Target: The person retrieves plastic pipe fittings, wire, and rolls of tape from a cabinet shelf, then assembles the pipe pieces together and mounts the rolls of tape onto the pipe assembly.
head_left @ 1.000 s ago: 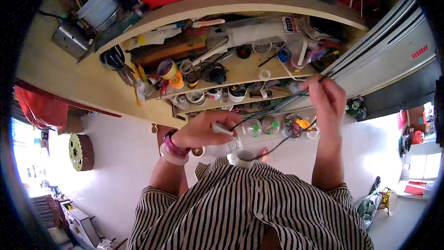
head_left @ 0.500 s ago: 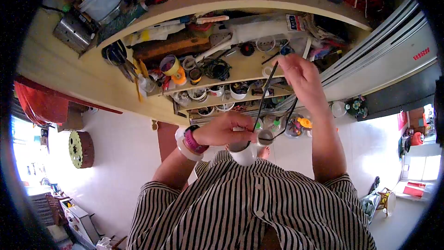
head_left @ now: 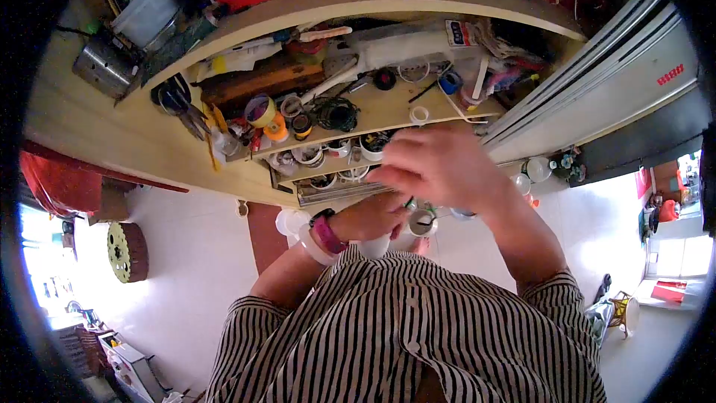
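Observation:
My left hand (head_left: 373, 218) is closed over a small white cup (head_left: 374, 247) held close to my striped shirt; the fingers hide most of its rim. Just to the right of that hand is a white round container (head_left: 423, 223) with something thin and black inside. Above both, my right hand (head_left: 440, 168) is raised with bent fingers, smeared by motion. Whether it holds anything cannot be seen.
A cabinet shelf (head_left: 388, 108) ahead carries tape rolls, a coil of black wire (head_left: 335, 113) and other clutter. White tubs (head_left: 373, 148) fill the lower shelves. A sliding panel (head_left: 597, 89) stands at the right, and a brown drum-shaped stool (head_left: 128, 252) at the far left.
My right hand has come down and left, towards my left hand. The long black strip it held up is no longer visible between the hands. The view has shifted slightly.

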{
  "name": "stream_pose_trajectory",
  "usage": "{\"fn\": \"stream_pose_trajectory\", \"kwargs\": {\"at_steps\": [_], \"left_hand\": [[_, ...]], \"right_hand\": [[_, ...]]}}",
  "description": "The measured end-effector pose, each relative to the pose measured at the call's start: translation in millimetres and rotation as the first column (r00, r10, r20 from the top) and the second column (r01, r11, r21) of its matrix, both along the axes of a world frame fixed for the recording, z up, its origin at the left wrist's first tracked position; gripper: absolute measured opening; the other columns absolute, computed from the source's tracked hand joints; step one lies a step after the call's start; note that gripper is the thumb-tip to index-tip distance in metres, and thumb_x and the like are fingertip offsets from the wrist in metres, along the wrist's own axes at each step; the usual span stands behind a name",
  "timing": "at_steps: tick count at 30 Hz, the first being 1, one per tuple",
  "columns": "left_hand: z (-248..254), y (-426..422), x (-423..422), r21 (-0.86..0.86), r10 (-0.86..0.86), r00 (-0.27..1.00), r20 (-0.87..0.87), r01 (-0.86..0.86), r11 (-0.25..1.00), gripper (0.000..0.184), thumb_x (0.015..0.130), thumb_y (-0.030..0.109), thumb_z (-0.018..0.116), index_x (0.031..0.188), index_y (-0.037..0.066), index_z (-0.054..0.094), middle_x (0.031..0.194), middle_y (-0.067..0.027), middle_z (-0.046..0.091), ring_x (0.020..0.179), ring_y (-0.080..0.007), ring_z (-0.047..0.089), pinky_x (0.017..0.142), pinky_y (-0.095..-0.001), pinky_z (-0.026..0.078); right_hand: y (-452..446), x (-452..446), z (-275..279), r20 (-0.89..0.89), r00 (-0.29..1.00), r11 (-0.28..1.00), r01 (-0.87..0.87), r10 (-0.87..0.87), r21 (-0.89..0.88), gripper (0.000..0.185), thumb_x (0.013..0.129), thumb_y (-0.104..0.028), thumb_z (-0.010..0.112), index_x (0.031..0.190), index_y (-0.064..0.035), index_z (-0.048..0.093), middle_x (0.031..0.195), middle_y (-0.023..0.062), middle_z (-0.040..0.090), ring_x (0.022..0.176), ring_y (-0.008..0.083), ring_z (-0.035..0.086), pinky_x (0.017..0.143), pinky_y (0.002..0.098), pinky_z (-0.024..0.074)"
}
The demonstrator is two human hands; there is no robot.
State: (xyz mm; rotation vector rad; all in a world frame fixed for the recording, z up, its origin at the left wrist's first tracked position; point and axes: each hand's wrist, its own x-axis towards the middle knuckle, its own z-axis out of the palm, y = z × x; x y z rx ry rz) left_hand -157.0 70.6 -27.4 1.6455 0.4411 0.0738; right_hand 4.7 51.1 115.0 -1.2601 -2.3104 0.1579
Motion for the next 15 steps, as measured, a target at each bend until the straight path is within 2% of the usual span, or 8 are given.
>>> {"fn": "stream_pose_trajectory", "kwargs": {"at_steps": [1,4,7,9,11,12,13,15], "left_hand": [[2.5,-3.0,2.8,0.003,-0.005,1.0,-0.001,0.005,1.0,0.03,0.094,0.022,0.049,0.108,-0.005,0.056,0.077,-0.0151,0.063,0.063,-0.0198,0.062,0.056,-0.0337,0.047],[22.9,-7.7,8.3,0.294,-0.191,0.979,-0.07,0.203,0.934,0.032,0.094,0.014,0.048,0.123,-0.001,0.049,0.075,-0.01,0.062,0.057,-0.0197,0.061,0.058,-0.0363,0.051],[18.8,-3.9,7.8,0.159,-0.234,0.965,-0.122,0.251,0.955,0.046,0.094,0.036,0.049,0.122,0.001,0.056,0.071,-0.0145,0.063,0.062,-0.0259,0.061,0.062,-0.038,0.047],[32.2,8.7,0.5,0.157,-0.286,0.955,-0.082,0.295,0.942,0.042,0.096,0.034,0.044,0.12,0.002,0.058,0.067,-0.0122,0.06,0.06,-0.0223,0.06,0.061,-0.0358,0.047],[33.1,14.5,-8.3,0.151,-0.337,0.941,-0.04,0.339,0.929,0.04,0.099,0.031,0.039,0.118,0.003,0.061,0.063,-0.0099,0.058,0.058,-0.0188,0.058,0.06,-0.0336,0.046],[29.0,16.8,-11.9,-0.009,-0.219,0.975,-0.024,0.219,0.976,0.039,0.1,0.028,0.037,0.111,0.003,0.065,0.06,-0.0075,0.055,0.057,-0.0158,0.056,0.059,-0.0313,0.045],[27.2,19.0,-14.9,-0.167,-0.096,0.995,-0.028,0.09,0.982,0.041,0.101,0.026,0.035,0.104,0.003,0.068,0.057,-0.0051,0.052,0.055,-0.0129,0.053,0.057,-0.0291,0.043],[31.4,25.0,-21.5,-0.137,-0.017,1.0,0.02,0.02,0.99,0.044,0.101,0.028,0.036,0.095,0.002,0.071,0.058,-0.0036,0.052,0.054,-0.012,0.051,0.057,-0.0268,0.042]], "right_hand": [[2.8,-7.5,-3.7,0.072,0.994,0.996,-0.088,0.087,0.013,0.03,0.086,-0.037,0.065,0.077,-0.0086,0.059,0.07,0.0071,0.061,0.065,0.0288,0.064,0.059,0.0401,0.0521],[17.4,-14.9,-31.7,0.105,0.989,0.995,-0.101,0.1,0.013,0.031,0.085,-0.037,0.065,0.073,-0.0097,0.056,0.068,0.0058,0.059,0.064,0.0283,0.063,0.057,0.0408,0.0501],[27.1,2.7,-67.9,0.054,0.998,0.999,-0.046,0.046,0.012,0.028,0.085,-0.033,0.068,0.073,-0.01,0.057,0.066,0.0066,0.058,0.062,0.0273,0.062,0.055,0.0398,0.0475],[28.4,11.4,-63.6,-0.006,1.0,0.998,0.003,-0.003,0.056,0.025,0.085,-0.032,0.068,0.075,-0.01,0.06,0.066,0.0073,0.059,0.063,0.0281,0.062,0.055,0.0399,0.0476],[25.7,21.0,-55.1,-0.077,0.996,0.97,0.034,-0.054,-0.24,0.02,0.086,-0.028,0.067,0.085,-0.0084,0.065,0.071,0.0065,0.062,0.071,0.0281,0.064,0.062,0.04,0.0485],[26.2,29.7,-60.6,-0.107,0.993,0.965,0.027,-0.057,-0.26,0.026,0.086,-0.027,0.068,0.104,-0.008,0.065,0.093,0.0094,0.066,0.09,0.0274,0.063,0.075,0.0385,0.0491],[23.0,39.6,-72.5,-0.107,0.993,0.965,0.027,-0.057,-0.259,0.026,0.086,-0.027,0.068,0.104,-0.008,0.065,0.093,0.0094,0.066,0.09,0.0274,0.063,0.075,0.0385,0.0491],[11.8,58.4,-91.8,-0.306,0.951,0.979,-0.033,-0.031,-0.2,0.036,0.088,-0.026,0.066,0.118,-0.0066,0.06,0.117,0.0115,0.061,0.106,0.024,0.059,0.086,0.0348,0.0464]]}}
